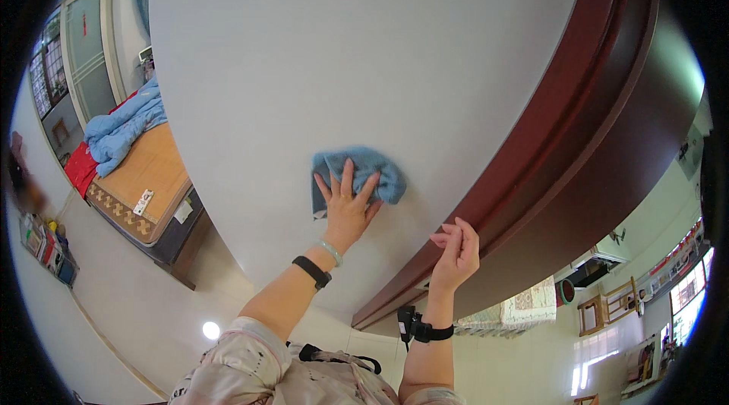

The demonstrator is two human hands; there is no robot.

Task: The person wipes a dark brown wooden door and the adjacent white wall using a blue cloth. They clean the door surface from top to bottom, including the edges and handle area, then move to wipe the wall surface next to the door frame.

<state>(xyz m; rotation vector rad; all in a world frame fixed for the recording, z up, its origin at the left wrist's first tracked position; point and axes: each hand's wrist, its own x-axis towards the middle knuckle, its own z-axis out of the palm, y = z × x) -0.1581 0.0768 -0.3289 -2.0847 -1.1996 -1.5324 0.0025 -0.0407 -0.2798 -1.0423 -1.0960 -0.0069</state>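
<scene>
My left hand (346, 210) lies with spread fingers on a blue cloth (364, 166), pressing it against a white wall (353, 63). The cloth is bunched and fuzzy, and one corner at its lower left is folded back. A pale bangle and a black band circle my left wrist. My right hand (458, 254) is raised beside the dark red wooden door frame (512, 188), fingers loosely bent and holding nothing. Whether its fingertips touch the wood I cannot tell. A black strap with a small device (418, 325) is on my right wrist.
At left stands a bed with a tan mat (142, 160), a crumpled blue quilt (122, 126) and a white remote control (143, 202). A glass sliding door (91, 46) is behind it. Far right are a cloth-covered table (529, 302) and a wooden chair (606, 305).
</scene>
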